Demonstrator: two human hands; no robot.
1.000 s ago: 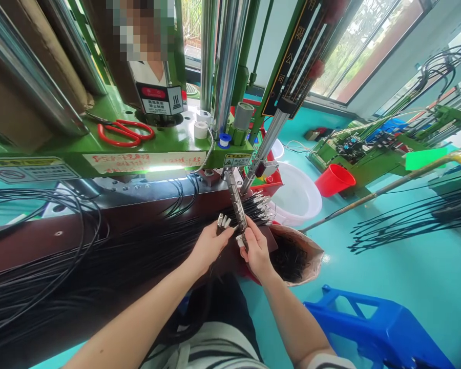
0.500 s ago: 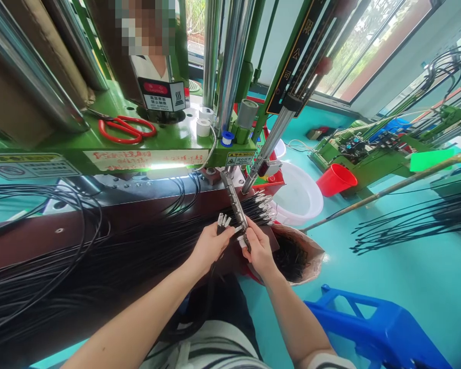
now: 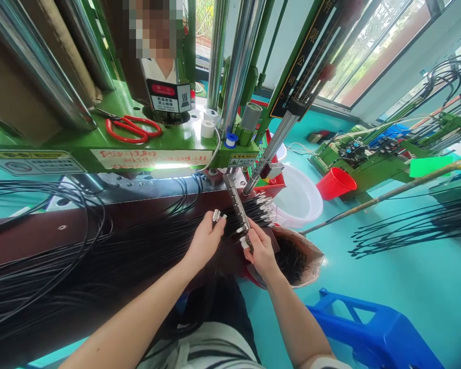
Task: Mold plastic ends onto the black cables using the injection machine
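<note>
Several black cables with silver metal plugs (image 3: 216,216) are pinched in my left hand (image 3: 205,238), their plug ends pointing up past the thumb. A slim metal bar (image 3: 236,201) with notches slants down from the machine's bed towards me. My right hand (image 3: 260,248) is closed round its lower end. Near those fingers, pale plug ends (image 3: 244,241) show at the bar's side; how far they sit in it is hidden. Behind the bar lies a thick bundle of black cables (image 3: 146,238), with its metal plugs (image 3: 267,207) gathered at the right end.
The green press (image 3: 138,154) stands in front, with red-handled scissors (image 3: 132,129) and tape rolls (image 3: 208,128) on it. To the right are a paper-lined bin (image 3: 313,256), a white tub (image 3: 309,197), a red bucket (image 3: 336,183) and a blue stool (image 3: 388,323).
My left hand has drawn back a little left, away from the bar, with its plugs. A plug that was between both hands now sits at the bar. My right hand has barely moved.
</note>
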